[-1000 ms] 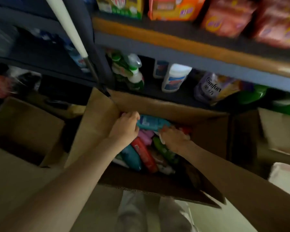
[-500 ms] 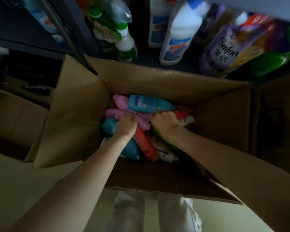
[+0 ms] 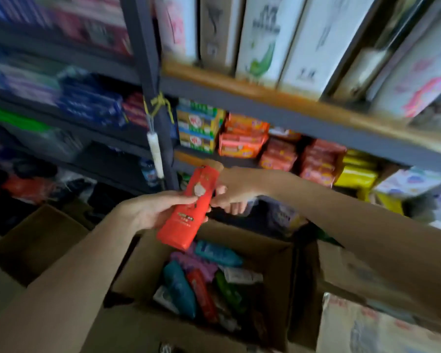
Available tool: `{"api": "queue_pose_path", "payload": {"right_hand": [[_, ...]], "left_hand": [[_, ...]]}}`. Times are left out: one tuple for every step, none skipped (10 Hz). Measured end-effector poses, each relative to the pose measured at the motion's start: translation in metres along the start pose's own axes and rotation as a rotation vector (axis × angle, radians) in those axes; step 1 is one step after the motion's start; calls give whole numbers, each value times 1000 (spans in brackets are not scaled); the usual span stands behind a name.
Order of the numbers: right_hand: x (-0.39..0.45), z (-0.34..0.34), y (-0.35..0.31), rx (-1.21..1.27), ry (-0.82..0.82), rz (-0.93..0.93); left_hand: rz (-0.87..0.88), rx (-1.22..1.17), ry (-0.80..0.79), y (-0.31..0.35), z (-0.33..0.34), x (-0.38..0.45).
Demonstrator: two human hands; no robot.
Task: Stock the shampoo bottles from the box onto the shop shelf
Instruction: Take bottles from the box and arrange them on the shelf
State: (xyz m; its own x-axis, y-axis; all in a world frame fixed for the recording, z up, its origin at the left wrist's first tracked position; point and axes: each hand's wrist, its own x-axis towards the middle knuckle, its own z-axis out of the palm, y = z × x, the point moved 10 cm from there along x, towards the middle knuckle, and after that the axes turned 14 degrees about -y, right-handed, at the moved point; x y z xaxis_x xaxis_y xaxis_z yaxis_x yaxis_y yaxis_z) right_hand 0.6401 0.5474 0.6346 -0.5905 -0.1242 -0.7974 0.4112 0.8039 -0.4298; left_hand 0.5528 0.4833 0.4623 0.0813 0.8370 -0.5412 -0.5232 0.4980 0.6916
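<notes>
A red shampoo bottle (image 3: 192, 210) hangs tilted above the open cardboard box (image 3: 138, 273), its cap end pointing up toward the shelves. My left hand (image 3: 150, 212) grips its lower half from the left, thumb across the front. My right hand (image 3: 231, 193) pinches its upper right side with curled fingers. Inside the box lie several more bottles: a teal one (image 3: 180, 289), a red one (image 3: 201, 294), a blue one (image 3: 218, 253) and a green one (image 3: 228, 289). The shop shelf (image 3: 265, 96) with a wooden edge runs above and behind my hands.
Stacks of orange and red soap packs (image 3: 242, 145) and yellow packs (image 3: 355, 174) fill the shelf behind my hands. A dark upright post (image 3: 148, 80) with a white stick tied to it stands to the left. More cardboard boxes (image 3: 38, 240) flank the open one.
Both hands have come up out of the box with the red bottle. The view has swung upward from the box to the shelves.
</notes>
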Motion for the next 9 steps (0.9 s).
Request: {"api": "queue_pose_path", "payload": {"right_hand": [[-40, -14, -7, 81, -87, 12], [-107, -50, -51, 253, 18, -198], [-182, -98, -81, 301, 366, -356], [-255, -142, -95, 213, 698, -423], [-321, -175, -106, 169, 971, -482], [-376, -201, -110, 134, 1216, -508], [-414, -215, -105, 144, 1400, -526], [-437, -217, -97, 163, 1478, -558], [-457, -212, -76, 156, 1531, -509]], "left_hand": [[150, 217, -36, 119, 62, -58], [384, 378, -148, 218, 154, -124], [560, 425, -279, 285, 237, -178], [702, 482, -287, 340, 286, -215], [828, 555, -212, 390, 326, -243], [920, 740, -82, 428, 359, -263], [978, 936, 85, 455, 383, -274], [1046, 1083, 198, 470, 408, -275], [1046, 1194, 221, 475, 434, -258]]}}
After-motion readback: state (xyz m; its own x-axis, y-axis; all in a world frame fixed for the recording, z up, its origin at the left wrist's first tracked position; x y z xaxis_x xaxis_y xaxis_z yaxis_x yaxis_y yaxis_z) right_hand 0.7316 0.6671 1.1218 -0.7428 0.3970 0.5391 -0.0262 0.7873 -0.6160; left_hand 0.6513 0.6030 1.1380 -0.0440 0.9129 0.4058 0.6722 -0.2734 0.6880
